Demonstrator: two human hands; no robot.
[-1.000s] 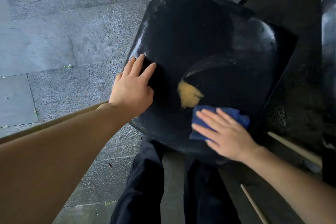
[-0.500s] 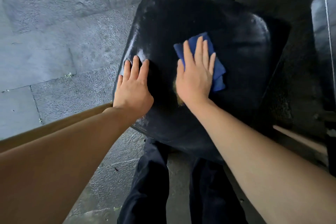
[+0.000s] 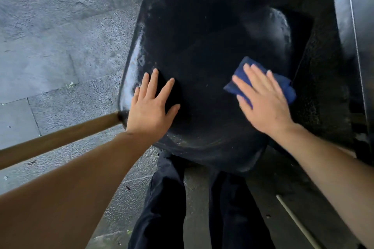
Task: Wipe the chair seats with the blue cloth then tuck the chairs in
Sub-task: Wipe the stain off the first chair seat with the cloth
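Head view: black chair seat (image 3: pixel 202 36) fills the middle, seen from above, wooden legs (image 3: pixel 60 139) splayed out over the paved floor (image 3: pixel 50 46). Right hand (image 3: pixel 263 99) lies flat, fingers straight and spread, pressing the blue cloth (image 3: pixel 287 89) down near the seat's right edge; nothing is pinched, the palm just bears on it. Cloth is bunched, mostly under the fingers, its far side poking out toward the right rim. Left hand (image 3: pixel 151 103) is also flat and spread, holding nothing, braced on the seat by the left edge near the front-left corner. Key relation: unwiped seat lies left and away from the cloth hand, so the next stroke probably sweeps back toward the centre and far edge. Right hand is blurred, likely mid-stroke. Seat is not yet tucked in; a second dark seat (image 3: pixel 344 16) shows at the right edge.
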